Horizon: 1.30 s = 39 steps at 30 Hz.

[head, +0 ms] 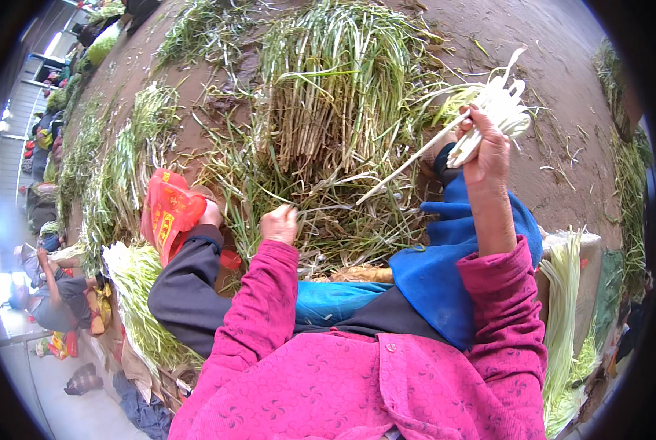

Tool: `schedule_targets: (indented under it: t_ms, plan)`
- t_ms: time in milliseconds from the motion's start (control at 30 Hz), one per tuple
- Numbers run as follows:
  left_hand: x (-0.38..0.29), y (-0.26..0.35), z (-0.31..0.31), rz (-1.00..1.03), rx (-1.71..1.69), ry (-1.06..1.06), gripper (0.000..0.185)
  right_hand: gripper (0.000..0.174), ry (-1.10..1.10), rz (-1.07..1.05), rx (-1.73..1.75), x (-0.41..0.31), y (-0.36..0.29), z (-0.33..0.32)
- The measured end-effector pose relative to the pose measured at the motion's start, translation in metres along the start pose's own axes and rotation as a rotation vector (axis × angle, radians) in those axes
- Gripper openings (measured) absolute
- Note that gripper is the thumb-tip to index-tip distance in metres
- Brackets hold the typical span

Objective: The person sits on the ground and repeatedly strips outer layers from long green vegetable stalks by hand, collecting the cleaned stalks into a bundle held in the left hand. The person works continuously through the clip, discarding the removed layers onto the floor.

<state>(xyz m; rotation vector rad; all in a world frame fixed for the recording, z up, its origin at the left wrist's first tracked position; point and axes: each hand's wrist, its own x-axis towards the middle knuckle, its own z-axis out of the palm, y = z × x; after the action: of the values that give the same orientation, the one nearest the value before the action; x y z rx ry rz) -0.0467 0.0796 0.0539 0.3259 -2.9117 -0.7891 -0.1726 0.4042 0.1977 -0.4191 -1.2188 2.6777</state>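
Note:
In my right hand (487,143), raised at the right, is a folded bundle of pale peeled stalks (504,104). One long pale stalk (410,159) sticks out from that hand and slants down to the left. My left hand (279,224) has its fingers closed at the middle, with a thin pale strip (325,208) running from the fingertips. Below and between the hands lies a litter of green leaves and stripped peel (355,231). Beyond it a thick heap of long leafy stalks (339,93), probably green garlic, lies on the ground.
A red plastic bag (168,212) is by my left leg. Blue cloth (443,275) covers my right leg. Pale stalks lie in piles at the left (141,297) and on a block (561,297) at the right. Another person (58,297) sits at far left.

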Motion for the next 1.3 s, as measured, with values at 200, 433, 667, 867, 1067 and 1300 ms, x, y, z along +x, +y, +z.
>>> schedule_targets:
  t_ms: [200,433,667,867,1067,1300]
  plan:
    - [-0.014,-0.038,-0.029,-0.219,0.101,-0.15,0.032,0.009,-0.03,0.116,-0.084,-0.007,0.013,0.0]
    - [0.013,0.142,-0.03,0.094,-0.757,-0.495,0.04,0.01,-0.141,0.307,-0.268,-0.033,0.04,0.011]
    - [0.034,0.173,-0.044,0.001,-1.057,-0.477,0.012,0.016,-0.106,0.309,-0.282,-0.037,0.037,0.014]
    - [0.108,0.186,-0.047,-0.083,-1.3,-0.309,0.01,0.021,-0.274,0.395,-0.522,-0.058,0.048,0.015]
    - [0.131,0.192,-0.021,0.067,-1.28,-0.457,0.014,0.014,-0.246,0.567,-0.435,-0.072,0.052,0.019]
    - [0.221,0.031,0.007,-0.251,-0.238,0.059,0.02,0.019,-0.041,-0.211,-0.438,-0.052,0.031,0.023]
